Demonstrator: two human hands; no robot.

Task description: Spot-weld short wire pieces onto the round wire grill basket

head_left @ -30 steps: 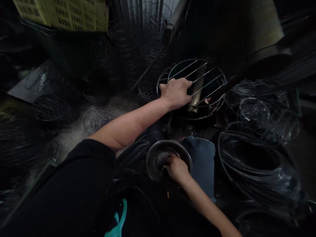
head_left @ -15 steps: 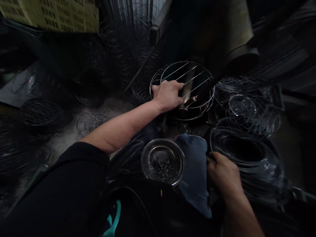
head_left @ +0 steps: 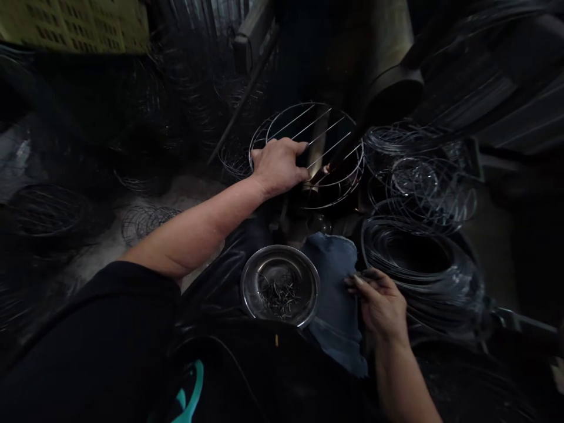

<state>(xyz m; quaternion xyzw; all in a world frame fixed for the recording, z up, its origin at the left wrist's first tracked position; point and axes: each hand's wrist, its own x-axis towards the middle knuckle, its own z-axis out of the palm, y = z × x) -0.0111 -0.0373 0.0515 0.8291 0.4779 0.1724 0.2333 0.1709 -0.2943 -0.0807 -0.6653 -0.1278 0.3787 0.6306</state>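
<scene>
My left hand [head_left: 278, 166] grips the near rim of a round wire basket frame [head_left: 335, 126] with straight cross wires, held against a dark machine part. My right hand [head_left: 379, 299] rests low on the right, beside a stack of dark wire rings [head_left: 423, 264]; its fingers are curled, and whether they pinch anything is too dark to make out. Between my arms a shiny steel bowl [head_left: 280, 286] holds several short metal bits. A piece of blue denim cloth [head_left: 337, 276] lies just right of the bowl, under my right fingers.
Dark wire baskets [head_left: 48, 211] and wire hoops [head_left: 150, 217] lie on the dusty floor at left. More wire frames [head_left: 423, 182] pile up at right. A yellow plastic crate [head_left: 74, 23] stands at the top left. A metal cylinder [head_left: 390, 64] rises behind the frame.
My right hand left the steel bowl, swung right toward the ring stack, then drew back a little to the denim's edge. My left hand kept its grip on the frame.
</scene>
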